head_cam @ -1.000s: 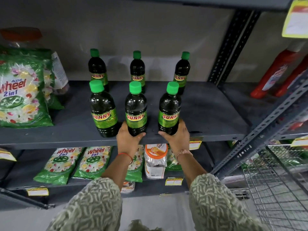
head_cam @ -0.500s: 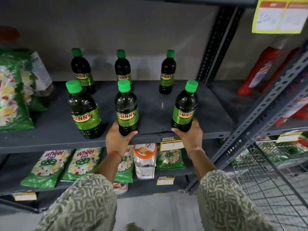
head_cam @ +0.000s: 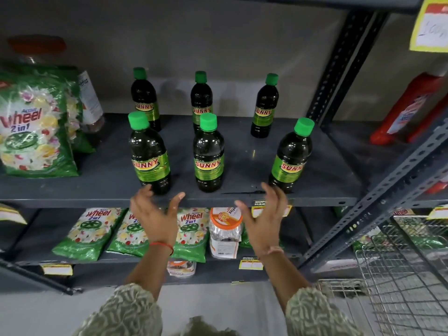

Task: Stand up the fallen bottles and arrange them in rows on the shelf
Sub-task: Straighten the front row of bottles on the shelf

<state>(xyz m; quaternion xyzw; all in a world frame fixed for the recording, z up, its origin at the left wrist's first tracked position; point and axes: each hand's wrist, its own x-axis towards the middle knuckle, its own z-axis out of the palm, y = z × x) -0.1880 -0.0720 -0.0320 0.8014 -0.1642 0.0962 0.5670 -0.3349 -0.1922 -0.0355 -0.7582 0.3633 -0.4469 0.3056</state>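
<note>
The person's left hand [head_cam: 155, 219] hangs in front of the shelf edge with its fingers spread wide and slightly curled, gripping nothing; its fingertips lie just below the base of the front-left dark bottle with a green cap and green-yellow label [head_cam: 148, 154], and whether they touch it cannot be told. The right hand [head_cam: 264, 219] is likewise splayed and empty, palm turned inward, its fingertips just beside the foot of the front-right dark green-capped bottle [head_cam: 291, 157]. Six such bottles stand on the dark grey metal shelf [head_cam: 244, 163], long axes vertical and caps up, labels facing outward. The front row also has the middle dark green-capped bottle [head_cam: 208, 154]; the back row holds three more [head_cam: 145, 99] [head_cam: 201, 100] [head_cam: 264, 106] near the grey rear wall. The front three stand close to the shelf's front edge, well apart from each other, with a wider gap between middle and right. Bare shelf lies open to the right of the bottles up to the perforated grey upright [head_cam: 339, 66]; on the left, a green flowered detergent packet [head_cam: 34, 124] bounds the room.
</note>
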